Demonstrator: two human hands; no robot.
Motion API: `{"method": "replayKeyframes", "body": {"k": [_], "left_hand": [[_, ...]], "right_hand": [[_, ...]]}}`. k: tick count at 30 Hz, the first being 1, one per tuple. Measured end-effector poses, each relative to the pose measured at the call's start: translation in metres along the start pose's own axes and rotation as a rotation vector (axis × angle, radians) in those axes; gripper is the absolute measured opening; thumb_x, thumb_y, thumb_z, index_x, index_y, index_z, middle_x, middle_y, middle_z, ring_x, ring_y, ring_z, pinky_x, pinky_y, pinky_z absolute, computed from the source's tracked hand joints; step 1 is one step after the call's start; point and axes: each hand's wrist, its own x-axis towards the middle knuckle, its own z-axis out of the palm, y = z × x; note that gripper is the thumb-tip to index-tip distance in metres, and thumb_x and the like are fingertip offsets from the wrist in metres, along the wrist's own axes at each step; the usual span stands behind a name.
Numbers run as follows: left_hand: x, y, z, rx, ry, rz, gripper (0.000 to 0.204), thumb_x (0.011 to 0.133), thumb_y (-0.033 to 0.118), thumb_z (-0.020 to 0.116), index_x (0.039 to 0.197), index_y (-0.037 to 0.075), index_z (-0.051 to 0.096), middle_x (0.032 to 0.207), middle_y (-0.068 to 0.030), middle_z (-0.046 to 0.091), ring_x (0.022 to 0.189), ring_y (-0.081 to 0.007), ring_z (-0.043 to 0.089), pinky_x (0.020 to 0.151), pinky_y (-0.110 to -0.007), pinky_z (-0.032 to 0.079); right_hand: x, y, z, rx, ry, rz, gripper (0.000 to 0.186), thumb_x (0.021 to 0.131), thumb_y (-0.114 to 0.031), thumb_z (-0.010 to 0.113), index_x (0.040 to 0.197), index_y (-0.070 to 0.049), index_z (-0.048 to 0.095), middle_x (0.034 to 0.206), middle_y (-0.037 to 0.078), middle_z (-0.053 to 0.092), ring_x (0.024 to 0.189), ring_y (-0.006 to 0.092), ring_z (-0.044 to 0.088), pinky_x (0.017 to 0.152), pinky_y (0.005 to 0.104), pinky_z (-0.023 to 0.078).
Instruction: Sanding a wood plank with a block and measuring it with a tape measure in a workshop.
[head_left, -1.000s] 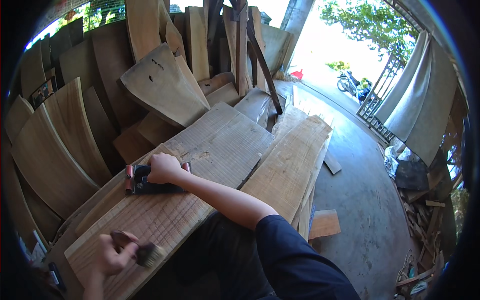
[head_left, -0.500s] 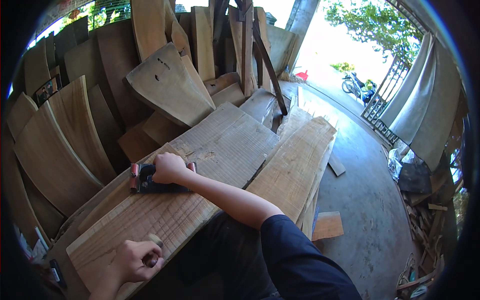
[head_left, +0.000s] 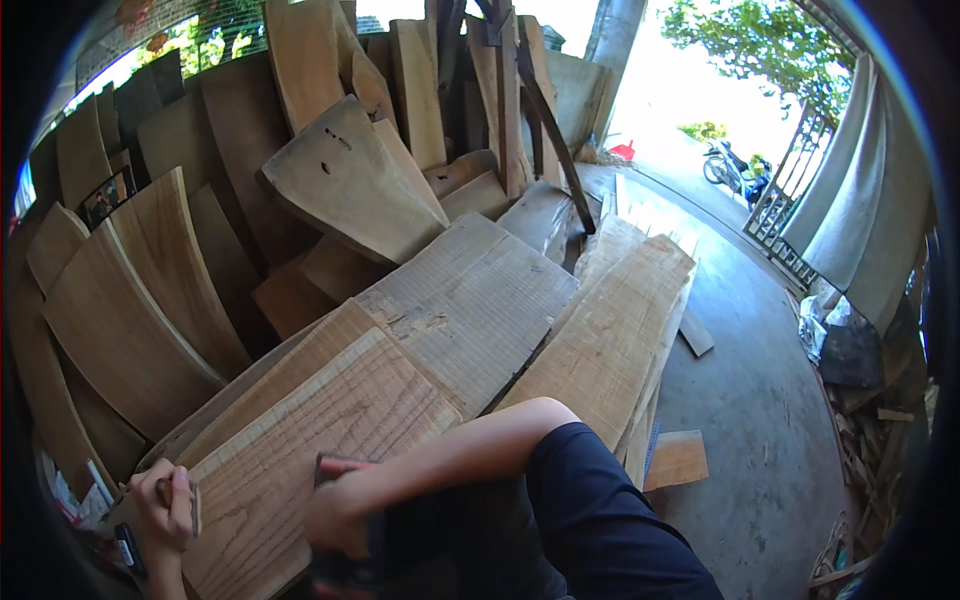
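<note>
My right hand is wrapped around the sander, blurred, at the 5 o'clock side of the board; its long axis runs 12 to 6. My left hand grips the brush at the board's 8 o'clock end, bristles facing 3. The board lies lengthwise 8 to 2.

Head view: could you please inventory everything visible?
Grained board: one, reddish, lower left
Brush: one, pale bristles, in left hand
Sanding block: one, black and red, in right hand
Flat board: one, grey, centre
Long planks: several, tan, right of centre
Leaning boards: many, brown, left and back
Motorbike: one, dark, upper right
Gate: one, dark, upper right
Cloth: one, grey, right
Wood scraps: many, brown, lower right
Floor: one, grey, right
Left hand: one, bare, lower left
Right hand: one, bare, lower centre
Sleeve: one, navy, bottom
</note>
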Motion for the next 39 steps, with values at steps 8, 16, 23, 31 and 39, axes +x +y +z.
{"method": "replayKeyframes", "body": {"k": [8, 16, 23, 31, 39], "left_hand": [[-0.026, -0.024, 0.004, 0.507, -0.498, -0.037, 0.025, 0.077, 0.027, 0.068, 0.065, 0.006, 0.061, 0.063, -0.0158, 0.062, 0.064, -0.0364, 0.062, 0.062, -0.044, 0.050], [-0.073, -0.047, -0.040, 0.499, -0.476, -0.168, 0.023, 0.080, 0.028, 0.065, 0.069, 0.008, 0.065, 0.060, -0.0135, 0.063, 0.063, -0.0335, 0.064, 0.063, -0.043, 0.052], [-0.103, -0.080, -0.043, 0.541, -0.458, -0.188, 0.023, 0.086, 0.031, 0.061, 0.085, 0.008, 0.065, 0.074, -0.0168, 0.066, 0.072, -0.0363, 0.064, 0.065, -0.046, 0.051], [-0.113, -0.098, -0.047, 0.467, -0.422, -0.347, 0.022, 0.092, 0.031, 0.053, 0.094, 0.010, 0.057, 0.075, -0.0192, 0.064, 0.075, -0.0379, 0.064, 0.066, -0.049, 0.050], [-0.123, -0.111, -0.052, 0.325, -0.415, -0.363, 0.024, 0.092, 0.033, 0.054, 0.091, 0.008, 0.058, 0.079, -0.0178, 0.067, 0.076, -0.0374, 0.065, 0.068, -0.049, 0.050]], "right_hand": [[-0.109, 0.074, -0.033, 0.454, 0.241, 0.893, 0.032, 0.071, -0.033, 0.070, 0.094, -0.011, 0.073, 0.084, 0.014, 0.071, 0.083, 0.0310, 0.068, 0.073, 0.0408, 0.054], [-0.161, 0.141, 0.003, -0.077, 0.910, 1.508, 0.032, 0.073, -0.029, 0.064, 0.093, -0.006, 0.071, 0.085, 0.021, 0.068, 0.084, 0.0381, 0.067, 0.075, 0.0475, 0.054], [-0.016, 0.034, -0.018, 0.087, 0.533, 0.571, 0.027, 0.069, -0.029, 0.069, 0.083, -0.006, 0.067, 0.081, 0.019, 0.067, 0.076, 0.0382, 0.065, 0.069, 0.0470, 0.052], [-0.023, 0.018, -0.025, 0.021, 0.472, -0.142, 0.025, 0.058, -0.022, 0.072, 0.079, -0.008, 0.068, 0.070, 0.011, 0.065, 0.065, 0.0309, 0.064, 0.063, 0.0373, 0.050], [-0.057, 0.051, -0.028, 0.122, 0.676, 0.572, 0.024, 0.063, -0.014, 0.071, 0.083, -0.002, 0.065, 0.067, 0.015, 0.061, 0.059, 0.0298, 0.061, 0.058, 0.0365, 0.047]]}}
